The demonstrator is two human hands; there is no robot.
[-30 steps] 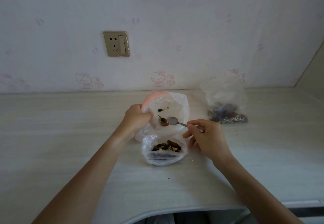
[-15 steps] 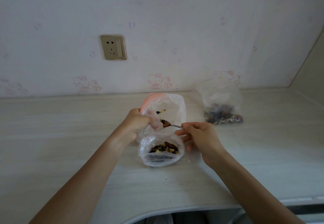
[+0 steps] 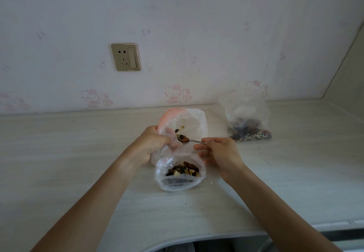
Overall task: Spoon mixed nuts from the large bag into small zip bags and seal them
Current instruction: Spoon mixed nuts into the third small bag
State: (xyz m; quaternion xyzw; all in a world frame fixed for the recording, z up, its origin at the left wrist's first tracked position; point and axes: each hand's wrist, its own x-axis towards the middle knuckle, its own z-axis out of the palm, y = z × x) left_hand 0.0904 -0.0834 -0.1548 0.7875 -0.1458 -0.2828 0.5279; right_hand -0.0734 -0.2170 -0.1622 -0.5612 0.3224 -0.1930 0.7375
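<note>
Near the middle of the table (image 3: 59, 163), just off the back edge, the left hand (image 3: 152, 145) grips the bunched rim of the large bag (image 3: 189, 125), fingers curled tight round the plastic and holding its mouth open toward the person. Inside it only a few loose nuts (image 3: 178, 131) show. The right hand (image 3: 220, 153) pinches the handle of the spoon (image 3: 194, 141) between thumb and fingers, and the bowl sits inside the bag's mouth with a small load on it.

Directly in front, closer to the front edge, the small zip bag (image 3: 180, 173) stands open and already holds a layer of nuts, touching the large bag behind it. Toward the back right corner, another bag (image 3: 249, 127) with nuts in it lies well apart; whether it is sealed cannot be told from here.

Now the carry. To do it well, keep the spoon level as it comes out, lift it clear of the crumpled rim, and travel low and straight over the small bag's mouth before tipping. That mouth looks floppy, so a slow pour at its centre should stop pieces skittering onto the table.

Any writing? None readable on the bags. Only pink cartoon cats (image 3: 173, 94) on the wall, and a plain socket (image 3: 125, 57).
</note>
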